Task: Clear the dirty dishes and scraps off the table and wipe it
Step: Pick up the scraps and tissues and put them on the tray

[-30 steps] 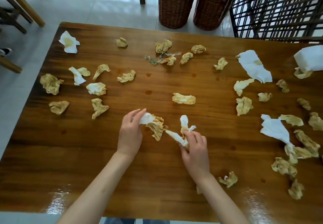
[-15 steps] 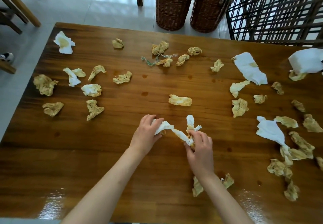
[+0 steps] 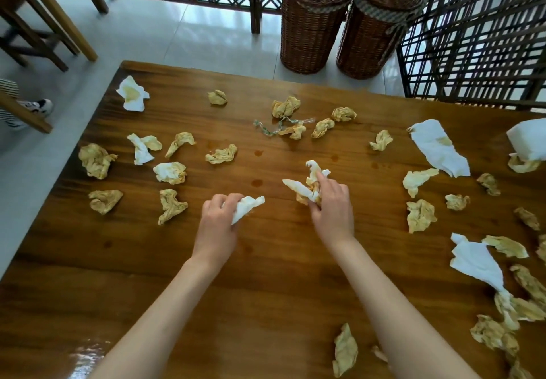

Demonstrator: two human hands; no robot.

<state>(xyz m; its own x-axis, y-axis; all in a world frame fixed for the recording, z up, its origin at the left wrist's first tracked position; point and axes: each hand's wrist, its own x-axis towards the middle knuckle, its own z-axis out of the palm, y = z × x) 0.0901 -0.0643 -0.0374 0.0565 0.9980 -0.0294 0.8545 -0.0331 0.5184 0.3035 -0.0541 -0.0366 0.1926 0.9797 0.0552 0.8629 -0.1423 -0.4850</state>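
Both hands gather soiled napkins on the wooden table (image 3: 266,304).

Nearest, a stained wad (image 3: 345,350) lies by the right forearm at the table's front edge. The left hand (image 3: 218,221) curls its fingers round a white napkin (image 3: 247,205); just beside it, the right hand (image 3: 332,205) grips a bunch of crumpled napkins (image 3: 305,185) with its forefinger stretched over them. Round the hands, yellow-stained wads lie scattered across the table, with a string scrap (image 3: 267,127) further on. Beyond the far edge stand two lidded wicker baskets (image 3: 313,21) against a lattice screen (image 3: 472,39).
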